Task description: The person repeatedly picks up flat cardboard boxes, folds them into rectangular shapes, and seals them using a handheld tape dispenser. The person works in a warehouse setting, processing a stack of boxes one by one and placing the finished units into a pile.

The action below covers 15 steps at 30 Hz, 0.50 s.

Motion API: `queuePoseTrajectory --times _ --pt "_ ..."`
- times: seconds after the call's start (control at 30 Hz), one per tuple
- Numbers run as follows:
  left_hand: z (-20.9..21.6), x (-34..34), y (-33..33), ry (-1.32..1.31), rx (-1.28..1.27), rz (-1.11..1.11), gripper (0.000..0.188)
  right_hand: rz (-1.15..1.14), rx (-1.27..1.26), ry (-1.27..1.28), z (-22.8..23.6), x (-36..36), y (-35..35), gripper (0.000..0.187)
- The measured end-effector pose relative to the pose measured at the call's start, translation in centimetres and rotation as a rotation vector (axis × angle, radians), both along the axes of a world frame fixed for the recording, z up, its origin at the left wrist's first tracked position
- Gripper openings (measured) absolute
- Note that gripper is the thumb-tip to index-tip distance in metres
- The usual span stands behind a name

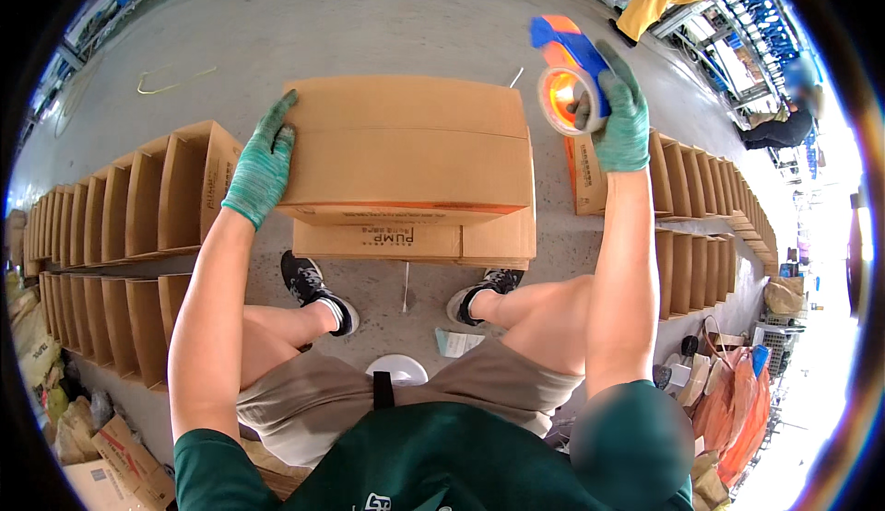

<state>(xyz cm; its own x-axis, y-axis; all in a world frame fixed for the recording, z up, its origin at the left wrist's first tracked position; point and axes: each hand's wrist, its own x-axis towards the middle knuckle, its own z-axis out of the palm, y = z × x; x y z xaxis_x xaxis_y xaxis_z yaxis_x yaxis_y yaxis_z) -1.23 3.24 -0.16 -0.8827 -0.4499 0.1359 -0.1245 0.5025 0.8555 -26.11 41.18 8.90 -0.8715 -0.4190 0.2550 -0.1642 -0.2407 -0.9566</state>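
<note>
A closed cardboard box (406, 156) sits in front of me, its top flaps meeting along a seam that runs left to right. Beneath it is another cardboard box (498, 242), of which the near side shows. My left hand (263, 156), in a green knit glove, lies along the upper box's left edge with its fingers stretched out. My right hand (619, 119), gloved the same way, is raised beyond the box's right side. It grips a blue and orange tape dispenser (576, 50) carrying a roll of clear tape (560, 101). The dispenser is apart from the box.
Rows of upright open cartons stand at left (138, 193) and right (696, 179). A white round stool seat (398, 368) is between my legs. Orange plastic bags (733, 410) lie at lower right. Other people are at upper right, one in yellow trousers (659, 2).
</note>
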Motion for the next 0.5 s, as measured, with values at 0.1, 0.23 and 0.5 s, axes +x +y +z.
queuePoseTrajectory --times 0.1,0.23,0.5 --pt "0.3 -0.1 0.3 -0.073 0.059 0.020 0.046 0.316 0.007 0.000 2.4 1.8 -3.8 0.052" --pt "0.5 -0.1 0.1 -0.046 0.026 -0.011 0.046 0.573 0.294 0.090 1.5 3.1 -8.3 0.054" --pt "6.1 -0.2 4.1 0.126 -0.352 0.113 0.037 0.697 0.478 0.210 0.2 1.4 -7.9 0.081"
